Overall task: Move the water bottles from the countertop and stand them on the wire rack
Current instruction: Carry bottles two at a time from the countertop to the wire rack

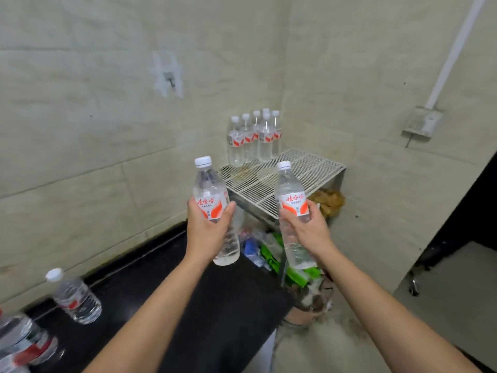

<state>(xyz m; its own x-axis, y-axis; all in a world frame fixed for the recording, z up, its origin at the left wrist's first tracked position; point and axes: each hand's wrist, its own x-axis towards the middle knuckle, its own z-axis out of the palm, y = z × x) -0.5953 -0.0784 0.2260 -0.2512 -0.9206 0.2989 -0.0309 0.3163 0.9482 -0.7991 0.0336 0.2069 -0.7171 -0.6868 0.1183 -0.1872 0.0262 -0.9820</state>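
My left hand point(205, 227) grips a clear water bottle point(211, 189) with a white cap and a red-and-white label, held upright in the air. My right hand point(306, 227) grips a second such bottle point(290, 192), also upright. Both bottles hang just in front of the white wire rack point(304, 170) in the corner. Several bottles point(252, 138) stand in a cluster at the rack's back left. One more bottle point(75, 297) stands on the black countertop point(209, 305) at the lower left, and others point(21, 343) show at the frame's bottom left corner.
Beige tiled walls close the corner behind and to the right of the rack. Beneath the rack lie plastic bags and packaging point(271, 254). A wall socket point(423, 123) with a white conduit sits on the right wall. A dark opening is at far right.
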